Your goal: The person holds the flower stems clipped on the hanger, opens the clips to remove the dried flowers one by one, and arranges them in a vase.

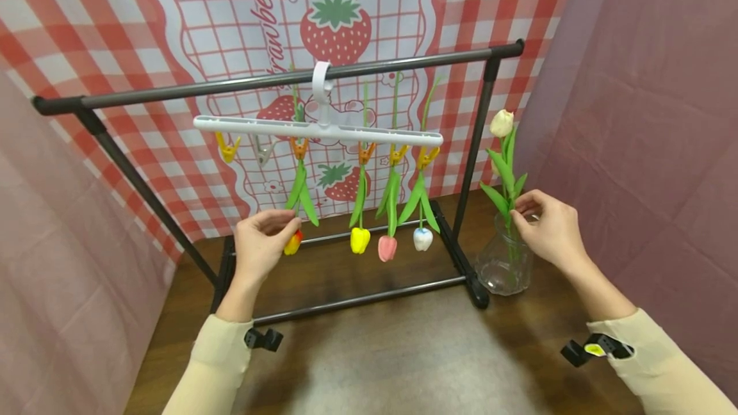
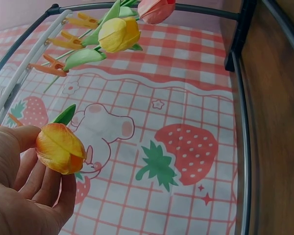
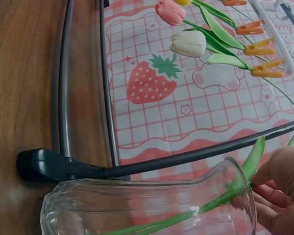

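Note:
My left hand (image 1: 259, 242) pinches an orange-yellow tulip (image 2: 61, 149) just behind its bloom, thumb on one side and fingers on the other. This tulip hangs head down from an orange clip (image 1: 299, 147) on a white hanger (image 1: 259, 125). Over at the right, thumb and fingertips of my right hand (image 1: 550, 226) grip the green stem of a cream tulip (image 1: 501, 123). Its bloom points up, and the lower stem stands inside a clear glass vase (image 3: 137, 200), with the fingers right at the vase's rim.
Upside down on the hanger's clips are a yellow tulip (image 1: 360, 241), a pink tulip (image 1: 387, 248) and a white-blue tulip (image 1: 423, 239). A yellow clip (image 1: 228, 148) and a grey clip (image 1: 263, 151) hold nothing. The hanger hooks over a dark metal rack (image 1: 230, 86) before a strawberry-print cloth.

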The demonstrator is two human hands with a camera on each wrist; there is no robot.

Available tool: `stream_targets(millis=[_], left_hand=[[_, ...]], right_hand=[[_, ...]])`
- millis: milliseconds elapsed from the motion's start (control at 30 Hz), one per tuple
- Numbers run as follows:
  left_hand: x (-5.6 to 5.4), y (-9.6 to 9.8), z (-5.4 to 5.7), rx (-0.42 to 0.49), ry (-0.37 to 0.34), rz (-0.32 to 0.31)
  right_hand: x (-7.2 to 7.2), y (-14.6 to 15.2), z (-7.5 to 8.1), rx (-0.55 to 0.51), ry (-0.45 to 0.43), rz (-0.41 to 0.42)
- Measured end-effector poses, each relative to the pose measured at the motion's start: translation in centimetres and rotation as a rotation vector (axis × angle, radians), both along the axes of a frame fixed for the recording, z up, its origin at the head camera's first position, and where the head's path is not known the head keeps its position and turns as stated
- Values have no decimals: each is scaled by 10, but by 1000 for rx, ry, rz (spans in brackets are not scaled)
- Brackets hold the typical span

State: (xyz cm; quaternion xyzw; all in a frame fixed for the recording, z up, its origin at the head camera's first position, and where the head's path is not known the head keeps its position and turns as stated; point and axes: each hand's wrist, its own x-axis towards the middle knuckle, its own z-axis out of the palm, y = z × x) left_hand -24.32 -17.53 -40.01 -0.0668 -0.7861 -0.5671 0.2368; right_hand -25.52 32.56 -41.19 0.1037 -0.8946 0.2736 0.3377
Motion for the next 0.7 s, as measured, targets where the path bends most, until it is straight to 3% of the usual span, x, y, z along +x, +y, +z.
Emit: stream_targets(millis=[467, 700], left_hand=[[1, 3, -1, 17, 12, -2], [1, 5, -2, 18, 3, -2]], right_hand=[[8, 2, -4, -13, -39, 8], [15, 5, 10, -98, 20, -3]])
